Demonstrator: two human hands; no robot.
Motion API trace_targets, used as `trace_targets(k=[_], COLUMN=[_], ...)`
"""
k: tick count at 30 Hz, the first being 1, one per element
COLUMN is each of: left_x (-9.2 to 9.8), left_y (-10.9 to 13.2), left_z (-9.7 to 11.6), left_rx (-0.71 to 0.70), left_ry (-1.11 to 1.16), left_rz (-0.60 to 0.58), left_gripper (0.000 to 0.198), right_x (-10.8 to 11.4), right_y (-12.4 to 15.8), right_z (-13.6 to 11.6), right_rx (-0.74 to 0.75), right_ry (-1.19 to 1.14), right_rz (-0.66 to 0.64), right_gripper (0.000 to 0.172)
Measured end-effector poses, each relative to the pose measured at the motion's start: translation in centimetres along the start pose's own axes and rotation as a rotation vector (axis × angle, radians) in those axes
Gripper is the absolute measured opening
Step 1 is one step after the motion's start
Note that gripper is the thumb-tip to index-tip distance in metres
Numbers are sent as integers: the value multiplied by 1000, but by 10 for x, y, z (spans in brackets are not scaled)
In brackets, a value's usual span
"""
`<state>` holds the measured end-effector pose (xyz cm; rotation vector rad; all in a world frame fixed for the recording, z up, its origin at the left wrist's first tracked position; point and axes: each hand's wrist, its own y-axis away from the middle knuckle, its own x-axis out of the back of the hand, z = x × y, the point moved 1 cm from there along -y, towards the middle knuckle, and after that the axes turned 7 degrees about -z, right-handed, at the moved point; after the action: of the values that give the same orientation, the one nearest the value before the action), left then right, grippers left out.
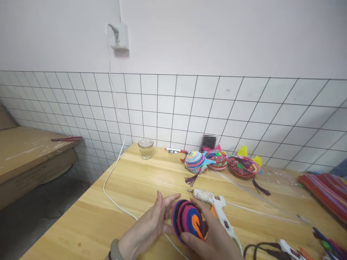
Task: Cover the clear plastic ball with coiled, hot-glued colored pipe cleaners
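Note:
A round craft piece [187,222], wound in pink, blue and black stripes that look like fuzzy pipe cleaner, has an orange strip on its face. My right hand [214,231] grips it with the thumb in front and the fingers round its far edge. At its left side is my left hand [154,220], fingers apart and the palm turned towards the piece; whether its fingertips touch the piece is hard to tell. Just beyond the right hand lies a white glue gun [217,204] with an orange trigger, its nozzle pointing left.
Finished-looking striped fish [195,161] and tasselled round pieces [242,167] sit by the tiled wall. Nearby are a glass of liquid [145,148], a marker [175,150], glue sticks [262,211], striped pipe cleaners [325,193] and a second white tool [290,249]. A white cord [116,200] crosses the table.

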<state>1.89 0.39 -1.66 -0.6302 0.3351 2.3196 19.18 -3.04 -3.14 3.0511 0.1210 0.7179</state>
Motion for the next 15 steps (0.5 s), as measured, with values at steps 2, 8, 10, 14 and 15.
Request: trace_targets(k=[2,8,10,14,15], left_x=[1,3,7,24,28], left_y=[-1,1,-1,-6,-7], left_z=[-1,6,11,17,17], left_rx=[-82,-152,-180,-248,-250], left_ry=[80,199,99,-135,-143], left_rz=[-100,-170,-29,387,424], left_gripper=[82,92,78,39,39], right_x=[-1,1,8,28,31], right_y=[0,7,6,-11,-16], right_z=[3,-9,-16,-22,-23], right_rx=[42,81,40,0,4], right_ry=[12,21,-85,76,164], right_rz=[-20,33,26,43,30], right_gripper=[77,71,66,60,60])
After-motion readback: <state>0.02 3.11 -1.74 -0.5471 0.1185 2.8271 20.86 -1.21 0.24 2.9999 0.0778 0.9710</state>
